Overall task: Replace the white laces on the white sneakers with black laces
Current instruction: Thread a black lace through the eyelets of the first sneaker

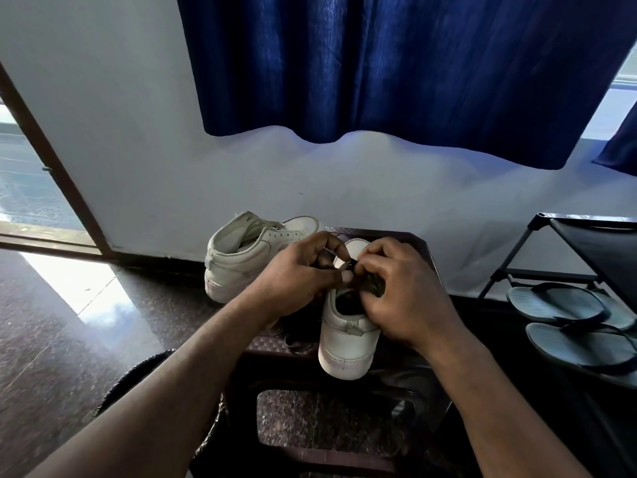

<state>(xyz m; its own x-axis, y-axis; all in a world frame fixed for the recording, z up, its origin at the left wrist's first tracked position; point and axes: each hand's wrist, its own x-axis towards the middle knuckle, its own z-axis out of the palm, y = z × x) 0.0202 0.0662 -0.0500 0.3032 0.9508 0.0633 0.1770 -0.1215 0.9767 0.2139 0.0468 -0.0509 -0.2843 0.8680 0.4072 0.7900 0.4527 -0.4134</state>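
On the near edge of the table, the near sneaker stands upright with its heel toward the person and overhanging the edge slightly. The far sneaker stands at the far left corner, apart from the first and toe toward the wall.

Progress, as judged: the work is at the relacing stage on the near sneaker. A black lace is bunched at the shoe's throat and no white lace shows on it. How many eyelets are already threaded cannot be told, as both hands cover the row. The far sneaker shows a line of eyelets that look empty and no black lace, so it probably still has to be laced; its tongue area is too dim to be certain. Dark loops lie on the table just left of the near sneaker; they may be the other black lace, but this is unconfirmed.

Hands: the left hand is curled over the throat from the left, thumb and forefinger closed in a pinch, apparently on the lace at the eyelet row; the exact contact is hidden. The right hand is curled from the right, its fingers gathered round the bunched black lace, with the heel of the hand against the shoe's collar. Neither hand is open.
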